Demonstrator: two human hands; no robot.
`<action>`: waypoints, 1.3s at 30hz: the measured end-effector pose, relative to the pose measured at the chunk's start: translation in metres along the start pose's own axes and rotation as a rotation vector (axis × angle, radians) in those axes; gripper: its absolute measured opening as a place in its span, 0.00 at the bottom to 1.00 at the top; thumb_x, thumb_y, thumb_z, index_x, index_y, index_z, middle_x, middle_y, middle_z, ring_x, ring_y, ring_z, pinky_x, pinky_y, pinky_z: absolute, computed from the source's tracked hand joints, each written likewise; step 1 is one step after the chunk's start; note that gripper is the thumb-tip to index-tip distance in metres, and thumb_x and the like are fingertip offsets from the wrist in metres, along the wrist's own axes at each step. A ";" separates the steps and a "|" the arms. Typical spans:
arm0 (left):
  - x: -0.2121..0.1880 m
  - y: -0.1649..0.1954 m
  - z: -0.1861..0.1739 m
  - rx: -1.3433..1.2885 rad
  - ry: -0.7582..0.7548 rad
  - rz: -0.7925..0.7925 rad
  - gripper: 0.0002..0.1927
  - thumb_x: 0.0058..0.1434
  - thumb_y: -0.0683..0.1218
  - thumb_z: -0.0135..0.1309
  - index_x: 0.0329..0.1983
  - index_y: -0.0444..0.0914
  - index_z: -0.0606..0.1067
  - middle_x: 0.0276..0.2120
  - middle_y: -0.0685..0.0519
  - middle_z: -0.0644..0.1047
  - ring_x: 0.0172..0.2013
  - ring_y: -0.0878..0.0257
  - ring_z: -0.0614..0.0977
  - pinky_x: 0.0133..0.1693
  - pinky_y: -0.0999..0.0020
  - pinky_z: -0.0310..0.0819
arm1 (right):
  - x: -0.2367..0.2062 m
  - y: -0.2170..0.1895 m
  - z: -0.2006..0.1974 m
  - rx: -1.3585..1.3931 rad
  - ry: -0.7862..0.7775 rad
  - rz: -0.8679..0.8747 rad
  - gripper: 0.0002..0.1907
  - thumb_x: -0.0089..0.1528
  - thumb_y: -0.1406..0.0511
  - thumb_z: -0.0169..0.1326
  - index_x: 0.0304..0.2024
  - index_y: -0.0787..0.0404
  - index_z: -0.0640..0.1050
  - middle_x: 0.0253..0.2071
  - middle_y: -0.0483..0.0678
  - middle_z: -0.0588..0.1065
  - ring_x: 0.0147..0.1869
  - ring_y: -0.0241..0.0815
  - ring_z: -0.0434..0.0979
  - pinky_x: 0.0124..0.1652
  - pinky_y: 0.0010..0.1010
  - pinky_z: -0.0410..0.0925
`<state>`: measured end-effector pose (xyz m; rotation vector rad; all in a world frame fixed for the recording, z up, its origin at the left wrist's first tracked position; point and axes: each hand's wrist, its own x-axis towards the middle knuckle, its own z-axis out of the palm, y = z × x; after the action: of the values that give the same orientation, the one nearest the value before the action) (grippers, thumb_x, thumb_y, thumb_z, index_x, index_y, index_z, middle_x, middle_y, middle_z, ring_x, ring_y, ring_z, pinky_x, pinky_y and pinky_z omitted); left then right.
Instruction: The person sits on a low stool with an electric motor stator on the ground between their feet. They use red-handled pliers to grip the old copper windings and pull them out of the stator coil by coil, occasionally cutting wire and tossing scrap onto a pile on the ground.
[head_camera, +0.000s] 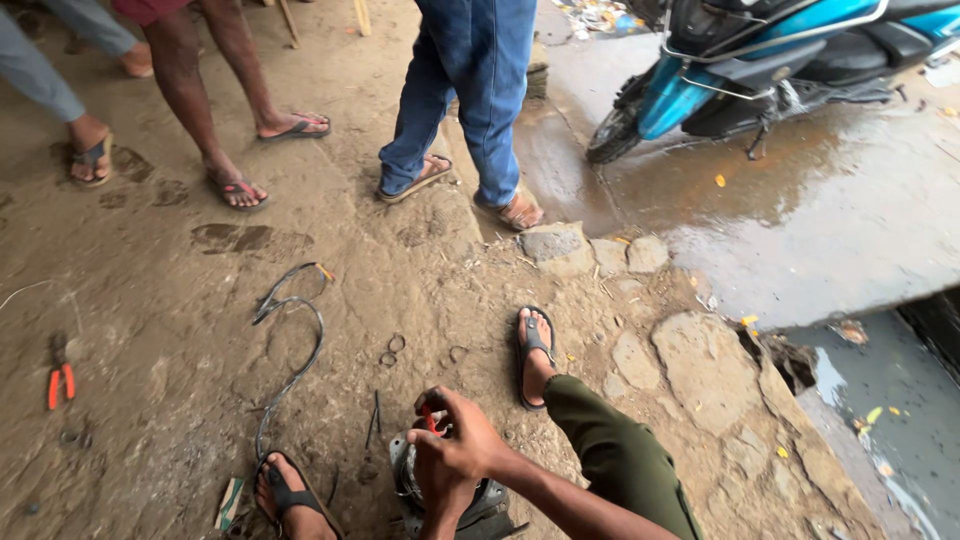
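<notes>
Nearest the camera, a round metal motor housing (440, 495) is seen on the muddy ground between two sandalled feet, directly under the hands. The right hand (465, 440) is laid over it, its grip pinched on a small red-handled tool (430, 417) held nearly upright above the housing's top. The left hand (440, 490) is mostly hidden beneath the right; whether its grip is spread or closed cannot be told. Left of the grip a grey cable (290, 350) is trailed away, its long axis running up the ground; farther left, orange-handled pliers (60, 375) are lying well apart. No containers are seen.
</notes>
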<state>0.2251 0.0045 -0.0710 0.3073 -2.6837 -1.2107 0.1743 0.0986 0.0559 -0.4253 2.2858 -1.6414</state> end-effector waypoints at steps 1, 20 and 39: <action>-0.001 0.000 0.001 0.026 0.014 -0.011 0.30 0.56 0.50 0.59 0.59 0.34 0.67 0.50 0.40 0.76 0.51 0.44 0.79 0.49 0.54 0.74 | -0.001 0.001 -0.001 -0.039 0.010 0.008 0.20 0.62 0.55 0.63 0.47 0.62 0.75 0.43 0.53 0.78 0.47 0.46 0.81 0.49 0.38 0.75; -0.003 0.001 0.014 0.086 0.075 0.027 0.28 0.58 0.50 0.58 0.58 0.31 0.68 0.50 0.39 0.76 0.50 0.43 0.78 0.48 0.53 0.74 | -0.023 0.023 -0.007 -0.067 -0.120 -0.011 0.35 0.59 0.49 0.66 0.57 0.63 0.71 0.51 0.58 0.73 0.57 0.53 0.73 0.56 0.42 0.66; -0.005 -0.004 0.024 0.093 0.087 0.060 0.27 0.58 0.50 0.58 0.56 0.31 0.70 0.48 0.38 0.76 0.49 0.43 0.79 0.47 0.52 0.74 | -0.034 0.060 0.020 0.140 0.026 -0.237 0.31 0.61 0.54 0.65 0.60 0.63 0.73 0.51 0.56 0.76 0.57 0.49 0.77 0.53 0.38 0.70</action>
<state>0.2242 0.0206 -0.0904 0.2836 -2.6595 -1.0333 0.2093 0.1129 -0.0051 -0.6659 2.1896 -1.9152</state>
